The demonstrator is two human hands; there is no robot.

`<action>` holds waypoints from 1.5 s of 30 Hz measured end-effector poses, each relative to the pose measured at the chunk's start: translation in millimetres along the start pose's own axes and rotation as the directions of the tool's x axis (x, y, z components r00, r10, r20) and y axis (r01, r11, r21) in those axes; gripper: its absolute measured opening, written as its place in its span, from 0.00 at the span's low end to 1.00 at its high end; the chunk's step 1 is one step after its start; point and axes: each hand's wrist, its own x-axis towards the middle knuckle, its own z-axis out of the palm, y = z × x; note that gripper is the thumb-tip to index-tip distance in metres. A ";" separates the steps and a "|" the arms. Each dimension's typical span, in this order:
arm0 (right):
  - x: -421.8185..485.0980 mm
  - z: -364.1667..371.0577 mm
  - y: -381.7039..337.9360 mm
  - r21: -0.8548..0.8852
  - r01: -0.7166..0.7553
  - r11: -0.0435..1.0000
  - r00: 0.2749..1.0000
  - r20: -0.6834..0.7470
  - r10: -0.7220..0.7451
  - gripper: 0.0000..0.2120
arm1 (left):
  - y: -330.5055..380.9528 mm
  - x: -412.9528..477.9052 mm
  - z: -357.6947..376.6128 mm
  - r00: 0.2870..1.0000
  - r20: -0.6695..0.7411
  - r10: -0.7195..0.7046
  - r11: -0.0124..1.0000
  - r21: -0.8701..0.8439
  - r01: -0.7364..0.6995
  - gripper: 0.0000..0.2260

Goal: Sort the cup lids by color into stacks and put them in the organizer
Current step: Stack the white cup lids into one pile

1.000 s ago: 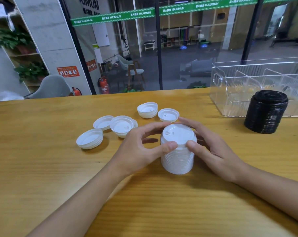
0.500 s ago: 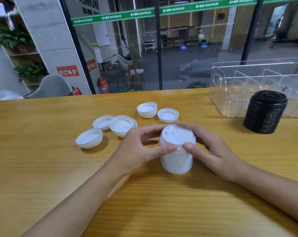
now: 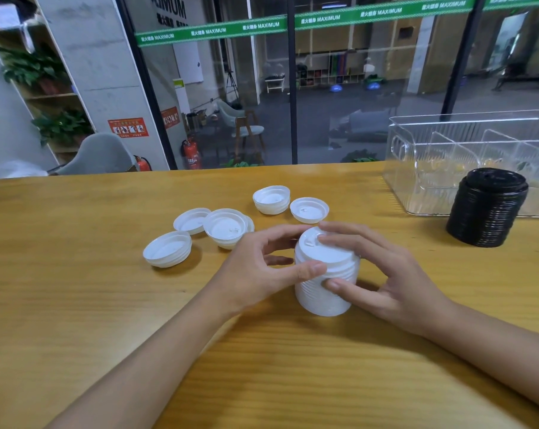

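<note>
A tall stack of white lids (image 3: 325, 297) stands on the wooden table (image 3: 76, 305) in the middle. My left hand (image 3: 256, 267) grips its upper part from the left, thumb on the front. My right hand (image 3: 385, 274) holds it from the right, thumb on the side and fingers over the top lid. Several loose white lids lie upside down behind: one (image 3: 167, 249) at the left, two overlapping (image 3: 226, 226), a small pile (image 3: 272, 199) and a single one (image 3: 309, 209). A stack of black lids (image 3: 486, 207) stands at the right in front of the clear organizer (image 3: 416, 156).
The clear organizer has dividers and sits at the table's back right edge. Behind the table is a glass wall, with a grey chair (image 3: 98, 156) and plant shelves at the left.
My right thumb has slid down the side of the white stack, and its fingers have come over the top lid. The top lid looks slightly tilted.
</note>
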 end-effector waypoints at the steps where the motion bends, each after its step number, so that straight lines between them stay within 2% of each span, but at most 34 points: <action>1: 0.1 0.3 0.2 -0.006 0.003 1.000 1.000 -0.007 -0.003 0.23 | 0.4 0.1 0.1 1.000 -0.003 -0.002 1.000 -0.004 0.002 0.23; 9: 0.2 -0.7 -1.1 0.001 -0.005 1.000 1.000 -0.010 0.005 0.24 | 1.1 0.1 1.7 1.000 0.016 -0.009 0.997 -0.073 0.010 0.23; 14: -2.3 -1.9 0.0 0.045 -0.043 0.998 0.998 0.043 0.041 0.24 | -1.3 2.1 -4.4 0.998 0.065 -0.001 0.997 -0.079 0.006 0.22; 15: -2.6 -1.7 -0.1 0.051 -0.050 0.997 0.998 0.043 0.048 0.24 | -1.8 4.3 -9.5 0.999 0.048 -0.006 0.994 -0.108 0.011 0.21; 17: -2.0 -0.6 -1.1 0.057 -0.053 0.997 0.998 0.031 0.051 0.24 | -6.1 9.6 -24.6 0.996 -0.081 -0.020 0.994 -0.110 0.011 0.21; 18: -1.6 0.1 -1.4 0.063 -0.053 0.997 0.998 0.029 0.051 0.24 | -9.9 11.9 -33.1 0.985 -0.174 -0.017 0.999 -0.045 0.010 0.18; 20: -0.9 0.8 -1.7 0.074 -0.057 0.996 0.998 0.035 0.055 0.24 | -24.7 14.9 -49.0 0.934 -0.356 0.038 0.967 0.250 0.056 0.08; 21: -0.6 0.7 -1.9 0.074 -0.058 0.996 0.998 0.037 0.055 0.24 | -33.1 14.9 -54.9 0.921 -0.384 0.070 0.908 0.407 0.101 0.07; 23: -0.3 -0.1 -2.2 0.070 -0.058 0.996 0.998 0.035 0.055 0.24 | -46.4 14.3 -61.0 0.940 -0.336 0.064 0.780 0.604 0.163 0.12; 26: 0.8 -0.2 -3.9 0.061 -0.056 0.997 0.998 0.024 0.055 0.23 | -54.3 14.3 -63.8 0.958 -0.286 0.012 0.704 0.683 0.195 0.17; 29: 1.9 0.6 -4.5 0.064 -0.062 0.996 0.998 0.017 0.061 0.22 | -55.0 16.5 -64.4 0.953 -0.302 0.037 0.661 0.723 0.203 0.14; 39: 2.4 0.7 -5.8 0.069 -0.073 0.995 0.997 0.020 0.071 0.21 | -53.2 17.3 -60.7 0.926 -0.376 0.041 0.717 0.657 0.234 0.11; 45: 1.9 2.3 -8.1 0.152 -0.160 0.975 0.987 -0.007 0.163 0.20 | -46.2 17.8 -56.9 0.900 -0.413 0.142 0.814 0.566 0.131 0.08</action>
